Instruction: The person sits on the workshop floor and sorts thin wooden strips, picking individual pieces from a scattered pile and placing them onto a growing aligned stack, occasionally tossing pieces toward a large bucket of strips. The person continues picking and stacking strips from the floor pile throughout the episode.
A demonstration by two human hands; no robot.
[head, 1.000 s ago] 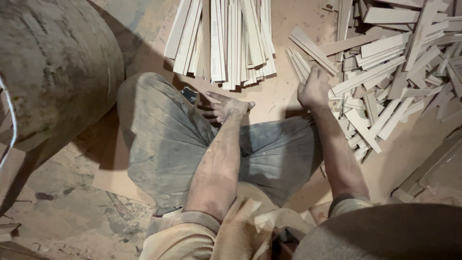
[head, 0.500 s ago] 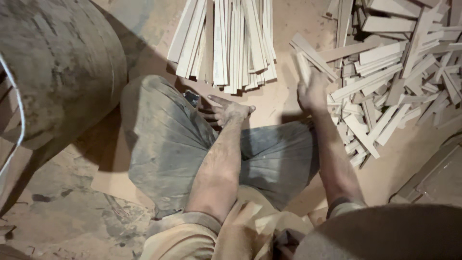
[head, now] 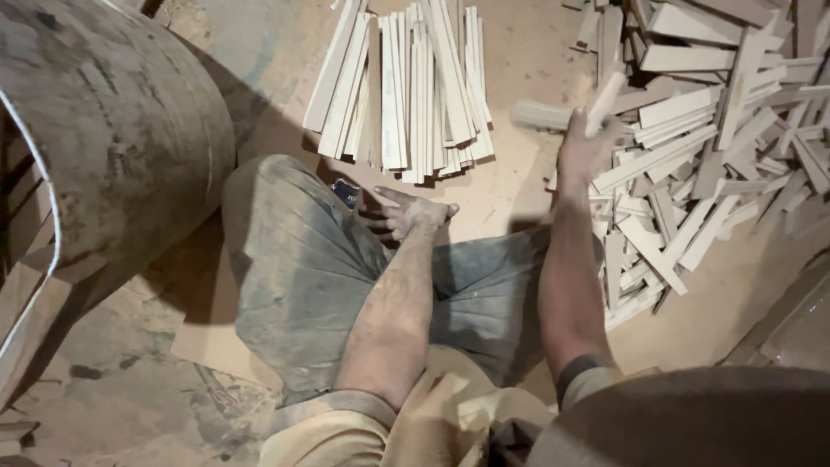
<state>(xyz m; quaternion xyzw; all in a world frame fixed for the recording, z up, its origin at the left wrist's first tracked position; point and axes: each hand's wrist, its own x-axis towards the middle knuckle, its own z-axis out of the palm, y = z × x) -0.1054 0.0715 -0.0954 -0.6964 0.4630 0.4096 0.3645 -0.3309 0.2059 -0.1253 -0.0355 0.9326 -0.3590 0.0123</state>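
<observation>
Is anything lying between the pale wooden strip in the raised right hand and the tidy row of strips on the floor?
Nothing visible. The right hand holds a pale wooden strip above bare sandy floor, and the neat row of pale strips lies just left, unobstructed.

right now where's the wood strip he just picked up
In the head view, upper right: the wood strip is in the right hand, raised between the neat bundle and the loose pile.

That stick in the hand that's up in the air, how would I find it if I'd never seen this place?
Start at the big messy heap of pale wooden offcuts on the right. At its left edge the right hand is raised above the floor. The wooden strip pokes up from its fingers: it is the only piece lifted and tilted, while all the others lie flat.
</observation>
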